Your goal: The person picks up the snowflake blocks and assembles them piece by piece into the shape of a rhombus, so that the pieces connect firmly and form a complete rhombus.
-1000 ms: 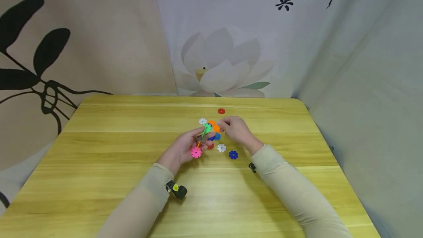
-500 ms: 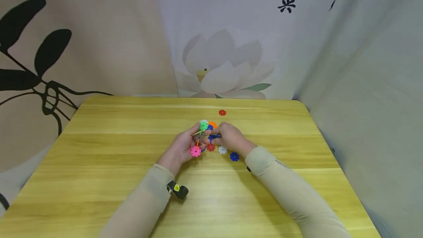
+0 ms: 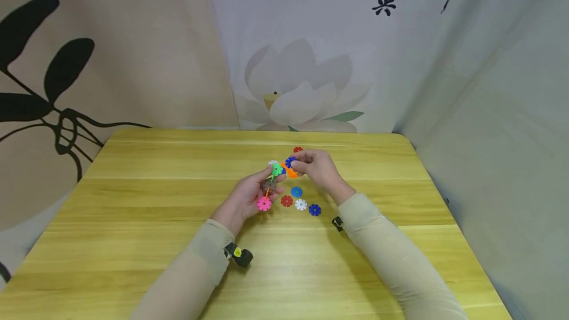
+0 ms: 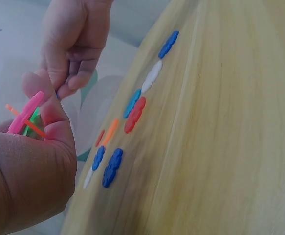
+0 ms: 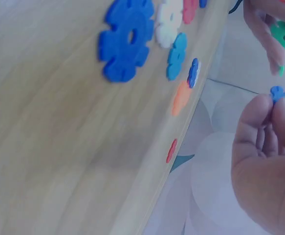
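In the head view my left hand (image 3: pixel 244 197) holds joined, notched snowflake discs above the table. A pink disc (image 3: pixel 264 204) sits at the near end, a brown disc (image 3: pixel 269 186) in the middle and a green disc (image 3: pixel 277 169) at the far end. An orange disc (image 4: pixel 27 121) stands edge-on by the pink one in the left wrist view. My right hand (image 3: pixel 323 169) pinches a dark blue snowflake disc (image 3: pixel 290 162) between thumb and forefinger, just right of the green one and apart from it. The right wrist view shows that blue disc (image 5: pixel 278 93) at the fingertips.
Loose discs lie on the wooden table (image 3: pixel 178 241): light blue (image 3: pixel 296 191), red (image 3: pixel 286 201), white (image 3: pixel 301 205) and dark blue (image 3: pixel 314 210) on the near side. Farther back are an orange disc (image 3: pixel 292 174) and another red disc (image 3: pixel 298 149). Curtains hang behind the table.
My right hand reached down among the loose discs, took the dark blue disc and lifted it up beside the green one. My left hand has stayed nearly in place with its joined discs.
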Motion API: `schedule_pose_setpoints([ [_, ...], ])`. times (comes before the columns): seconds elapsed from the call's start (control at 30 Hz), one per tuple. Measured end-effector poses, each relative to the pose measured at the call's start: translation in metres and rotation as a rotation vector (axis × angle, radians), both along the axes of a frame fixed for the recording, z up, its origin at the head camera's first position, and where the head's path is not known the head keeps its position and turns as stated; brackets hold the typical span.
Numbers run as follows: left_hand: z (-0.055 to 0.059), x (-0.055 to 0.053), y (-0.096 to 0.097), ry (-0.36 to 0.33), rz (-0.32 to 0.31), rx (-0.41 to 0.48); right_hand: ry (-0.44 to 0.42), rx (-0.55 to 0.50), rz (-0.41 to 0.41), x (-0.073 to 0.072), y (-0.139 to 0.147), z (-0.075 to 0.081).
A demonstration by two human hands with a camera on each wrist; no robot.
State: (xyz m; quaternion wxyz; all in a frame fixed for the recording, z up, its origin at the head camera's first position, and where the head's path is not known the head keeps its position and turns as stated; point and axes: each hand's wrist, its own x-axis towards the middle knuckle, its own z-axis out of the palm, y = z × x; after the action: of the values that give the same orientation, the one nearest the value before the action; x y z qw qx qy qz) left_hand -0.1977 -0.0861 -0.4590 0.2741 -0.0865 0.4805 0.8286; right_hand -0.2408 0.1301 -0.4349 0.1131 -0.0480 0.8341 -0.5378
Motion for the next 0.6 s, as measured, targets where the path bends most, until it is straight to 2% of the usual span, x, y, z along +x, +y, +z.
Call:
schedule_pose_setpoints([
  [0.33, 0.0058, 0.0017, 0.0, 0.001, -0.015, 0.001, 0.031, -0.081, 0.008, -0.002, -0.0047, -0.0009],
  [0.6, 0.0058, 0.0015, 0.0, -0.002, 0.002, -0.004, 0.067, -0.082, 0.017, -0.0003, -0.0062, -0.0016],
])
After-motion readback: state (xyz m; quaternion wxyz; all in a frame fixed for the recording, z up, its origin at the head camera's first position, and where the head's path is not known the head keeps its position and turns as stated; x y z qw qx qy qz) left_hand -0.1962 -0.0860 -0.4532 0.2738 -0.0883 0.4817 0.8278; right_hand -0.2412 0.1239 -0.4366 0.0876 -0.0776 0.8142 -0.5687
